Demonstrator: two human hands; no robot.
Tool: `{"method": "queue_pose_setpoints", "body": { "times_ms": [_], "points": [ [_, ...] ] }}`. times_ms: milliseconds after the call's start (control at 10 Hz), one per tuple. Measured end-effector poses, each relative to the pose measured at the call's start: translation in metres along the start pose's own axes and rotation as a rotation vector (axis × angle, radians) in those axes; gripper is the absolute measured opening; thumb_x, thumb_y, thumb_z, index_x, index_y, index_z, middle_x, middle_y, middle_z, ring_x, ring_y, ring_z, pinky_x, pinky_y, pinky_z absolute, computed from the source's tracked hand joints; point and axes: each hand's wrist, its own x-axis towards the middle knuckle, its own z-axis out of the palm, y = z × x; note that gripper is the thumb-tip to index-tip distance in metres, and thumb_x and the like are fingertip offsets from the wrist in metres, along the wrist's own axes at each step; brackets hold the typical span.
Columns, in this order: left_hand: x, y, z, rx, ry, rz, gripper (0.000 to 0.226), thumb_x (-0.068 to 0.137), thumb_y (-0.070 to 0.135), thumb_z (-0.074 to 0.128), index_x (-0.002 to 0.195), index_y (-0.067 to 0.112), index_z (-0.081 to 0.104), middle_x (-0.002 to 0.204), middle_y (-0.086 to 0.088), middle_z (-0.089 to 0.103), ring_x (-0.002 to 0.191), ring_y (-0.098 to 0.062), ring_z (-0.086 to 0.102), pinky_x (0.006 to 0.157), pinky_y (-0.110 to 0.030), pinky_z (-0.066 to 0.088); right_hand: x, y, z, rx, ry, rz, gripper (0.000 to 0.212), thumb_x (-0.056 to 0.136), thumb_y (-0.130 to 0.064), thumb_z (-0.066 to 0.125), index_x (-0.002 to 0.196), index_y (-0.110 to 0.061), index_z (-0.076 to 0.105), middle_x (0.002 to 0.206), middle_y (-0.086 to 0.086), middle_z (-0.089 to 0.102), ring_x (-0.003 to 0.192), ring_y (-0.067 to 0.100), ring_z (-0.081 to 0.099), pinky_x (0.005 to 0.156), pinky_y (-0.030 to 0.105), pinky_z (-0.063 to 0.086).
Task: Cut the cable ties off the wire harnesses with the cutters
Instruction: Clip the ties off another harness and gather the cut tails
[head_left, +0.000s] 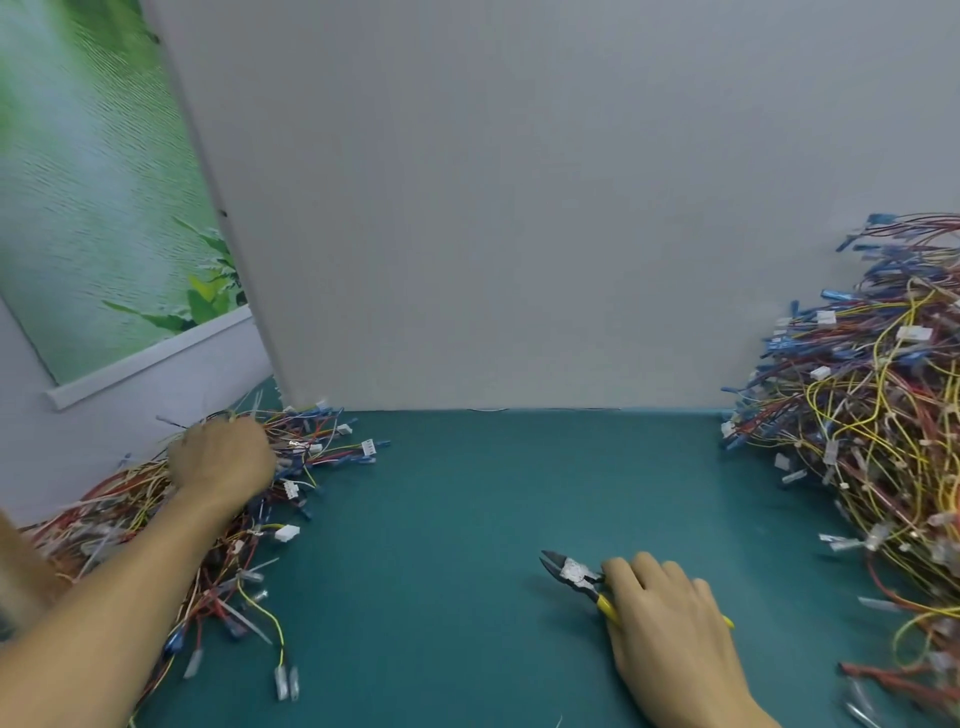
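Grey and plain, a big flat backboard (519, 208) fills the top of the view from 11 o'clock round to 2. Below it a teal work mat (467, 519) spreads across the lower half. Over at 10 o'clock hangs a green leafy wall poster (93, 197) with a white rail along its bottom edge.

Now the wiring! At 3 o'clock a tall tangled heap of red, yellow and blue wire harnesses (878, 415) leans against the backboard, white plugs and blue terminals sticking out all over. At 8 o'clock lies a flatter, looser pile of the same coloured harnesses (244, 561), trailing down toward 7.

The left hand (221, 462) is at 9 o'clock, knuckles up, pushed right down into the top of that flatter pile. Its fingers bend under and out of sight among the wires, so I cannot tell whether they actually grip anything.

And at 5 o'clock, the right hand (670, 618) lies on the mat with its fingers curled over the handles of the yellow-handled steel cutters (571, 571). The tool's head rests on the teal surface, pointing toward 10 o'clock, well apart from both piles.
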Motion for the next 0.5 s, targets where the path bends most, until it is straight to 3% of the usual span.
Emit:
{"method": "queue_pose_setpoints", "body": {
  "times_ms": [200,400,500],
  "points": [
    [0.012,-0.023,0.018,0.007,-0.069,-0.098,0.018,0.085,0.001,0.047,0.070,0.009,0.054,0.073,-0.008,0.059,0.068,-0.023,0.058,0.071,-0.036,0.051,0.001,0.000,0.003,0.000,0.026,-0.006,0.037,0.040,-0.011,0.092,0.061,-0.015,0.062,0.055,0.001,0.048,0.043,0.027,0.046,0.041,0.034,0.036],
    [0.020,-0.027,0.009,-0.273,-0.020,-0.220,0.029,0.100,0.023,0.045,0.091,0.000,0.061,0.092,-0.018,0.062,0.081,-0.033,0.059,0.080,-0.044,0.052,0.000,0.001,0.004,0.006,0.036,-0.009,0.037,0.041,-0.013,0.092,0.061,-0.016,0.061,0.056,0.001,0.048,0.044,0.026,0.046,0.041,0.035,0.036],
    [0.027,-0.028,-0.011,-0.388,0.130,-0.265,0.027,0.098,0.018,0.044,0.106,0.004,0.066,0.110,-0.022,0.063,0.098,-0.042,0.058,0.092,-0.051,0.047,0.000,0.001,0.005,0.008,0.039,-0.009,0.037,0.042,-0.014,0.092,0.062,-0.016,0.061,0.056,0.001,0.048,0.044,0.026,0.046,0.041,0.034,0.036]
  ]
}}
